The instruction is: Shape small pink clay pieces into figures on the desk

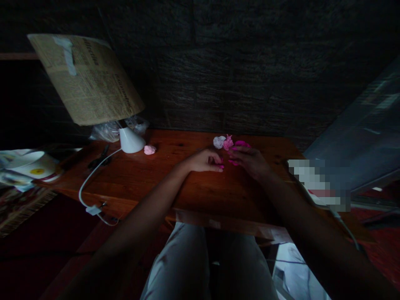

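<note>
My left hand [206,160] rests low over the wooden table, its fingers curled towards the thumb. Bright pink shows at its fingertips, too small to tell whether nail or paper. Facing it, my right hand [251,160] has its fingers closed at a magenta paper-like piece [242,143], partly hidden behind the fingers. More magenta shows below those fingertips. Just beyond the hands lie a crumpled whitish ball [219,142] and a crumpled pink piece [228,142], side by side. Another crumpled light pink ball [150,149] sits farther left.
A lamp with a newsprint shade [90,79] and white base [131,141] stands at left, its cable [89,177] hanging over the table's edge [125,200]. Dark scissors [100,157] lie nearby. A white tub [34,166] is far left. A blurred-out device [318,187] lies right.
</note>
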`<state>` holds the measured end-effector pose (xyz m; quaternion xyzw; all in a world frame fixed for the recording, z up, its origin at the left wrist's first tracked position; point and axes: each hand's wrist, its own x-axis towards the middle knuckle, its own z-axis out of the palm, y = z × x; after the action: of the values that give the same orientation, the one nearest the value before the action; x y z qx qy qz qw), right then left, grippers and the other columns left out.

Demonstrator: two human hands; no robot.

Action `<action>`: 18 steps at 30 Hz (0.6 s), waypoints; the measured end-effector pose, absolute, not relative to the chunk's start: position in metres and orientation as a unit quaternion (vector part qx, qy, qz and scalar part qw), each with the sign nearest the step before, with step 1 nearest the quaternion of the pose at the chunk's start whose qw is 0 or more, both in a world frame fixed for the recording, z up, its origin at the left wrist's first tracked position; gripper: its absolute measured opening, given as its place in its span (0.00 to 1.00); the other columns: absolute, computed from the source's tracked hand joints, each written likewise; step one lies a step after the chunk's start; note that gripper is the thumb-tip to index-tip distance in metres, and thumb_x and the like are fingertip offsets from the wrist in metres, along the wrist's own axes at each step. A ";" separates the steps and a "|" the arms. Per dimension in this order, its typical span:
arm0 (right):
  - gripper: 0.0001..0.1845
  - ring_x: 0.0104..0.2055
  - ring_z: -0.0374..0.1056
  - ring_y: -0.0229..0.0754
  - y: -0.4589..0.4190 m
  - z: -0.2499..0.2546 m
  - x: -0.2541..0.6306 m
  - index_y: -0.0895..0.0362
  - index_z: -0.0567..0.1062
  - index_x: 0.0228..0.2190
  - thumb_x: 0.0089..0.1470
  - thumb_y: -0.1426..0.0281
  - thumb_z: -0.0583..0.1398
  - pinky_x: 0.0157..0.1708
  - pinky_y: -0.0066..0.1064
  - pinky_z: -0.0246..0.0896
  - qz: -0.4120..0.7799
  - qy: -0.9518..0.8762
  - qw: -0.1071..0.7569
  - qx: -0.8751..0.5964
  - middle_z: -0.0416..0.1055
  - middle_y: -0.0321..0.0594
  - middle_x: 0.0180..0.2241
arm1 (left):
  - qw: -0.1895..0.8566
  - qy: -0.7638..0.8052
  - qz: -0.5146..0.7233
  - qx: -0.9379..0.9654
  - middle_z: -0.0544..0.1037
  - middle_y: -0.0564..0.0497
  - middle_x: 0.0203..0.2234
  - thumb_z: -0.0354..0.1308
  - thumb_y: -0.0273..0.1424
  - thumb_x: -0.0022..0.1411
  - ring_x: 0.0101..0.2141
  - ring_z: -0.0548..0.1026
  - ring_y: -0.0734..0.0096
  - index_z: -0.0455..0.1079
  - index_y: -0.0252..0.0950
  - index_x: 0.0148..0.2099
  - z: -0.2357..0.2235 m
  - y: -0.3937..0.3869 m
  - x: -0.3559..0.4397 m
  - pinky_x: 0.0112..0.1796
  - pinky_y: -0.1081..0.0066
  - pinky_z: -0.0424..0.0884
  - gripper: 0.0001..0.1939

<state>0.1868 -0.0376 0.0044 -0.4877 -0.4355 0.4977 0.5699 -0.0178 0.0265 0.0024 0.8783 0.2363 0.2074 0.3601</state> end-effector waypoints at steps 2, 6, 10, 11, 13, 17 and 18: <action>0.21 0.29 0.74 0.40 -0.037 0.003 0.188 0.56 0.82 0.28 0.27 0.61 0.77 0.28 0.29 0.68 0.500 -0.435 0.567 -0.490 0.79 0.39 0.29 | 0.361 0.228 0.209 0.880 0.78 0.51 0.29 0.70 0.41 0.51 0.26 0.67 0.77 0.77 0.32 0.36 0.002 0.028 -0.019 0.29 0.74 0.61 0.17; 0.21 0.29 0.73 0.39 -0.036 0.003 0.188 0.55 0.82 0.30 0.29 0.63 0.77 0.29 0.30 0.69 0.507 -0.438 0.563 -0.485 0.79 0.38 0.30 | 0.354 0.211 0.215 0.886 0.77 0.51 0.27 0.67 0.40 0.55 0.25 0.67 0.78 0.77 0.32 0.33 0.002 0.027 -0.018 0.29 0.74 0.60 0.15; 0.21 0.27 0.71 0.37 -0.035 0.004 0.186 0.54 0.83 0.32 0.29 0.66 0.76 0.27 0.30 0.67 0.497 -0.446 0.586 -0.459 0.78 0.35 0.29 | 0.365 0.230 0.254 0.866 0.77 0.51 0.26 0.66 0.40 0.57 0.25 0.68 0.77 0.77 0.32 0.36 0.001 0.026 -0.015 0.28 0.74 0.61 0.15; 0.21 0.26 0.71 0.36 -0.035 0.004 0.186 0.54 0.83 0.32 0.30 0.67 0.75 0.27 0.30 0.67 0.495 -0.450 0.591 -0.451 0.78 0.35 0.29 | 0.374 0.238 0.273 0.854 0.78 0.51 0.27 0.66 0.40 0.57 0.25 0.69 0.77 0.77 0.31 0.36 0.000 0.026 -0.014 0.29 0.74 0.63 0.15; 0.21 0.26 0.71 0.37 -0.036 0.006 0.186 0.53 0.83 0.33 0.31 0.67 0.75 0.28 0.31 0.67 0.491 -0.459 0.594 -0.442 0.79 0.34 0.28 | 0.404 0.244 0.314 0.824 0.79 0.49 0.28 0.66 0.41 0.56 0.28 0.72 0.75 0.75 0.31 0.36 -0.001 0.026 -0.011 0.31 0.73 0.66 0.16; 0.20 0.27 0.71 0.37 -0.037 0.007 0.186 0.54 0.83 0.33 0.32 0.66 0.74 0.30 0.31 0.67 0.483 -0.475 0.583 -0.449 0.78 0.35 0.28 | 0.471 0.224 0.362 0.772 0.81 0.47 0.30 0.68 0.39 0.54 0.31 0.77 0.72 0.74 0.31 0.37 -0.002 0.026 -0.006 0.37 0.69 0.71 0.16; 0.19 0.27 0.70 0.36 -0.038 0.007 0.186 0.54 0.83 0.32 0.32 0.66 0.75 0.29 0.31 0.67 0.481 -0.478 0.578 -0.454 0.78 0.35 0.27 | 0.481 0.218 0.369 0.765 0.81 0.47 0.30 0.69 0.38 0.53 0.32 0.77 0.72 0.74 0.31 0.37 -0.001 0.026 -0.005 0.38 0.69 0.71 0.16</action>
<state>0.1859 -0.0375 0.0066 -0.4538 -0.4781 0.4812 0.5779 -0.0050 0.0262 -0.0012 0.7645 0.2182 0.3694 0.4811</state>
